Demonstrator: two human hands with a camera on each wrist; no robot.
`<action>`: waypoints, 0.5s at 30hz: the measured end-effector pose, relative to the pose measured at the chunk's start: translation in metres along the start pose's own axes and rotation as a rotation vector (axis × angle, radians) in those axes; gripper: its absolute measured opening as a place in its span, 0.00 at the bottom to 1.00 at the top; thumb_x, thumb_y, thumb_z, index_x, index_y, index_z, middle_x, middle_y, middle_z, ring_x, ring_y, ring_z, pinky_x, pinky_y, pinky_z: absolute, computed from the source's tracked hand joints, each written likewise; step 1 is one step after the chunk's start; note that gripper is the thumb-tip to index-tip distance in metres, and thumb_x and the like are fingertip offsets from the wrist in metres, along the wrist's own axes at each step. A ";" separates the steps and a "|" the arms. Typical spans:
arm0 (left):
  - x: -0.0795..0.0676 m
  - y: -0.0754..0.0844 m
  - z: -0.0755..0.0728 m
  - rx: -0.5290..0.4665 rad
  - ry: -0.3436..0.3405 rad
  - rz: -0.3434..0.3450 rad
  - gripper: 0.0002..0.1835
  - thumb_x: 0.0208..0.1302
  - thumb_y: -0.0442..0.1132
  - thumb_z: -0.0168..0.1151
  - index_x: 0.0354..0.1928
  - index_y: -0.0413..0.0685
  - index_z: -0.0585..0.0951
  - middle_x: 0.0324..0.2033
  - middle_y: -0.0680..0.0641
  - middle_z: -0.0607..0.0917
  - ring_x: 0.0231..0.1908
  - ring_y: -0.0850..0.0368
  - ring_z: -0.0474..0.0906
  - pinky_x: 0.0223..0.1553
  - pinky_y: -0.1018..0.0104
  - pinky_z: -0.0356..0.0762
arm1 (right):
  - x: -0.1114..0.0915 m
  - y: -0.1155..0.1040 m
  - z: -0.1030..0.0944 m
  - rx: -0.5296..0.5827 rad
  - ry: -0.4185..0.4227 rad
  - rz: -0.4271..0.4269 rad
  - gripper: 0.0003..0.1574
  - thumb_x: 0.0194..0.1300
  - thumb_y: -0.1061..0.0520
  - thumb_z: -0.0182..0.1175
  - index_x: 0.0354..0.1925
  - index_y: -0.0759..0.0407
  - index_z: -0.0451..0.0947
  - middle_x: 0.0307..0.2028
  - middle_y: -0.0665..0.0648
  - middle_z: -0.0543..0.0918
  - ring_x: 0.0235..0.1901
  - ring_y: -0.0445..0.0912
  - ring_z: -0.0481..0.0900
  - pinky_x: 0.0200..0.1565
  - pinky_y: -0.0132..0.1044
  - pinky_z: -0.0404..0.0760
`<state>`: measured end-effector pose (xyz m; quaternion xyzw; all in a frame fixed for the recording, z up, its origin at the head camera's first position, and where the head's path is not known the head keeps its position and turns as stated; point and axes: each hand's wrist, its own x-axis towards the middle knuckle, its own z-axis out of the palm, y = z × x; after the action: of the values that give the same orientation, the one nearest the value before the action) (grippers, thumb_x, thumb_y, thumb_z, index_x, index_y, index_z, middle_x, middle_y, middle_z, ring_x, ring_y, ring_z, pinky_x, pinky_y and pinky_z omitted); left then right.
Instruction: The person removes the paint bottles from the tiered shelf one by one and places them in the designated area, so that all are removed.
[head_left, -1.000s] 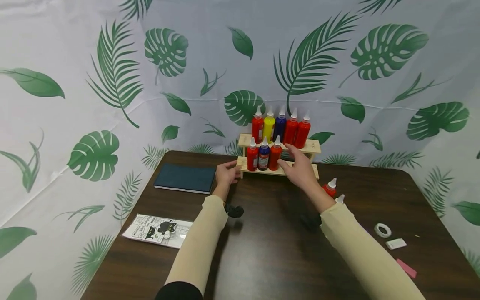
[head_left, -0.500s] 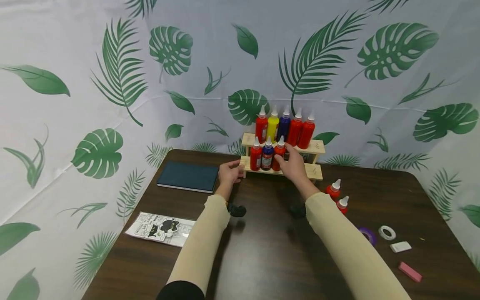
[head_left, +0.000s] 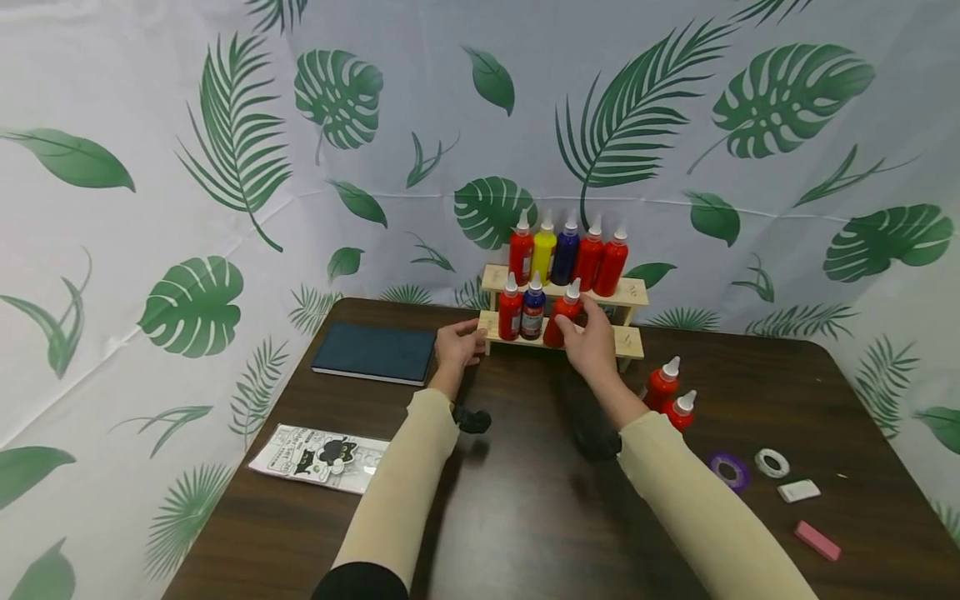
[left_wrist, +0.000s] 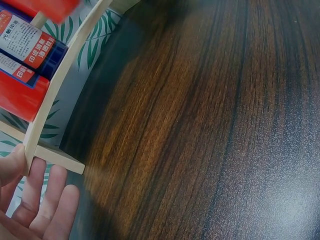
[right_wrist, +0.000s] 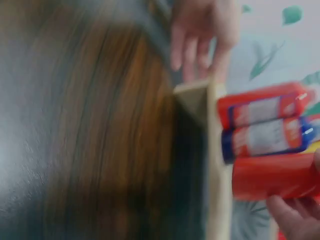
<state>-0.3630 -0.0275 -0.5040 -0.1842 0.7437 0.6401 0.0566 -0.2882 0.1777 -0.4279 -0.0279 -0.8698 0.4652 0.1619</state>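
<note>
A two-tier wooden rack (head_left: 628, 342) stands at the back of the table. On its lower shelf a red bottle (head_left: 509, 315) and a dark blue bottle (head_left: 532, 313) sit upright, both with white nozzles. My right hand (head_left: 592, 343) grips another red bottle (head_left: 562, 323) beside them; it leans right, its base at or just above the shelf. In the right wrist view this red bottle (right_wrist: 265, 175) has my thumb against its side. My left hand (head_left: 456, 347) pinches the rack's left end, thumb above and fingers below the shelf board (left_wrist: 37, 127).
The upper shelf bears red, yellow and blue bottles (head_left: 566, 257). Two red bottles (head_left: 662, 385) stand on the table at right, near purple tape (head_left: 728, 472), white tape (head_left: 772, 462), a white eraser (head_left: 798, 491) and a pink block (head_left: 817, 540). A dark notebook (head_left: 373, 353) and printed packet (head_left: 318, 457) lie left.
My right hand has closed round the red bottle on the lower shelf, tilted it and drawn it rightward, away from the blue one. My left hand stays at the rack's end.
</note>
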 end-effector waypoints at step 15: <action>-0.004 0.002 0.002 -0.008 0.018 0.004 0.14 0.58 0.40 0.70 0.47 0.53 0.86 0.30 0.44 0.88 0.31 0.51 0.87 0.22 0.64 0.82 | -0.101 -0.003 -0.069 0.040 -0.073 -0.023 0.35 0.64 0.53 0.63 0.66 0.60 0.65 0.60 0.63 0.75 0.56 0.58 0.75 0.55 0.53 0.75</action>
<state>-0.3599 -0.0250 -0.5013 -0.1886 0.7419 0.6417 0.0477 -0.1713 0.2112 -0.4157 0.0022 -0.8660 0.4811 0.1359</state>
